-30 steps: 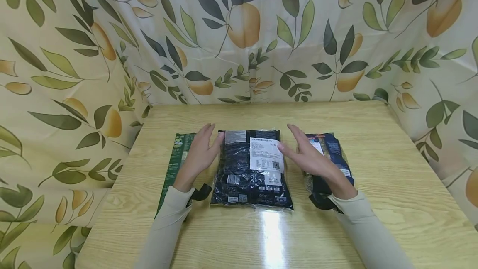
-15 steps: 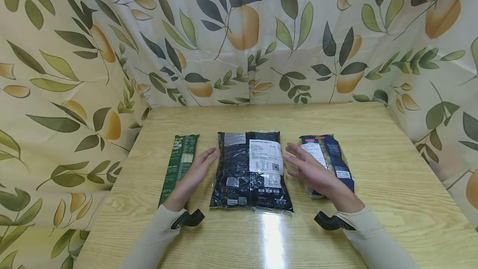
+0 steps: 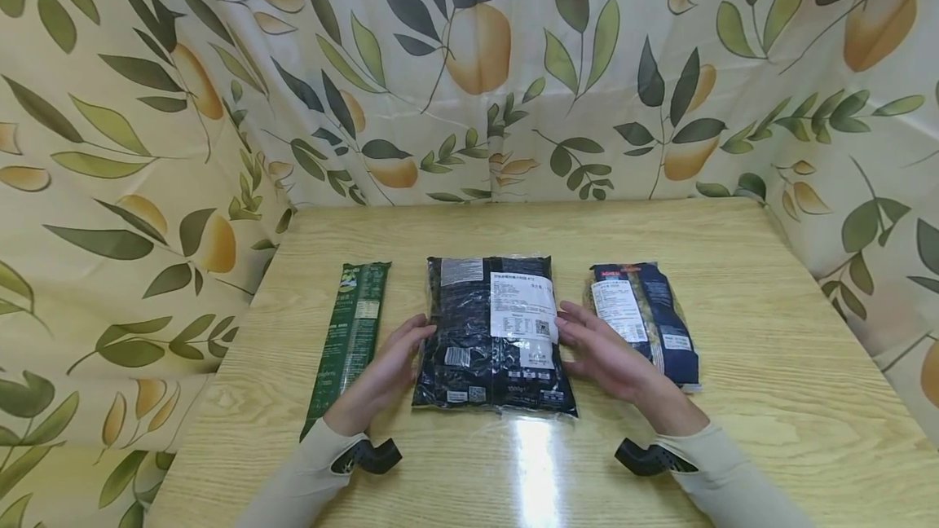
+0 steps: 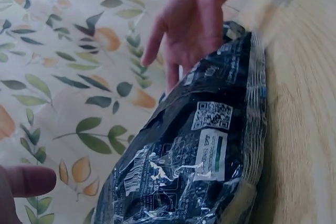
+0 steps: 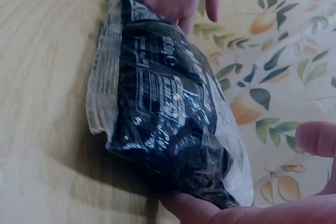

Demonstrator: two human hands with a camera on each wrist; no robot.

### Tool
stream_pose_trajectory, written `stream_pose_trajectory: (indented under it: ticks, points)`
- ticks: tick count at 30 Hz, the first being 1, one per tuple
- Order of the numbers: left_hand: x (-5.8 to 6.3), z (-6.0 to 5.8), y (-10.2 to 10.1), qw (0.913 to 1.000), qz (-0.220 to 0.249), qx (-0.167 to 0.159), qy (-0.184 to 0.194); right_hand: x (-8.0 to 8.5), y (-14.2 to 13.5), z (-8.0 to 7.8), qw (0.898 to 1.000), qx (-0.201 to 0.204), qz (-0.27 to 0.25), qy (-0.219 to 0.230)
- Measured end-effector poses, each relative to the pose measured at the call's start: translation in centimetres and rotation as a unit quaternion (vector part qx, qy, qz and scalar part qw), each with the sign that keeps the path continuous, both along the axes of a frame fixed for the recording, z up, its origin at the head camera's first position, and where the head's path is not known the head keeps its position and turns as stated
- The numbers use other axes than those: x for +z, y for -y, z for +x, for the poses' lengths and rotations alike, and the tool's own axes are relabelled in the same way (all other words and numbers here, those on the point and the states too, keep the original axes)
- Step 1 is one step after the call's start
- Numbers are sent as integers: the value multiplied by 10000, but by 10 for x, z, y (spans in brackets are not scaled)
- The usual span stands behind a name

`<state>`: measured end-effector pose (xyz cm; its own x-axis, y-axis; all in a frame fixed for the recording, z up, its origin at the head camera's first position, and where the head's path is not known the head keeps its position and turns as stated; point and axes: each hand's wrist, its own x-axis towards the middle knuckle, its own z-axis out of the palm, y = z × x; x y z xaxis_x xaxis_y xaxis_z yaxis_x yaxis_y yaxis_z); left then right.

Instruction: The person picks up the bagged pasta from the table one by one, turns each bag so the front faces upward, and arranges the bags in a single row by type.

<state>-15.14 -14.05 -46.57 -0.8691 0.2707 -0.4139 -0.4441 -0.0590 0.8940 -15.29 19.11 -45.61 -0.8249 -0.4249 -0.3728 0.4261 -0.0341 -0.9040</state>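
Bag (image 3: 493, 336) looks heavy, soft, slick; we should scoop under its left and right sides. Our left hand (image 3: 392, 361) and right hand (image 3: 609, 361) flank it, fingers relaxed, nothing grasped.

Reads "1000g" near the bottom of the black bag (image 3: 462, 324), with an "e" following in the right wrist view. Carries a white label (image 3: 517, 296) in fine Chinese print, too small to make out, a QR code (image 3: 543, 327) on it, a barcode (image 3: 458, 355) lower left. Appears to say "AGNESI" atop the blue packet (image 3: 666, 316). Shows only illegible lettering on the green packet (image 3: 347, 341).
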Motion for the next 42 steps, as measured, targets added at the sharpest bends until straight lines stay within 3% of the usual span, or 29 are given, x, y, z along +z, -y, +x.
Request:
stream_pose_trajectory:
  ticks: [11,20,32,42]
  points:
    - [-5,10,7,9948,912,396,206,-8,-2,5,9987,-419,-168,243]
    - [-3,8,12,9859,1549,356,529,-10,-3,3,9963,-520,-445,514]
    - [-2,5,11,9857,1554,96,651,-10,3,1,9938,-568,-683,672]
    - [-4,6,10,9899,1345,-192,416,-18,-1,-3,9860,-475,-1264,976]
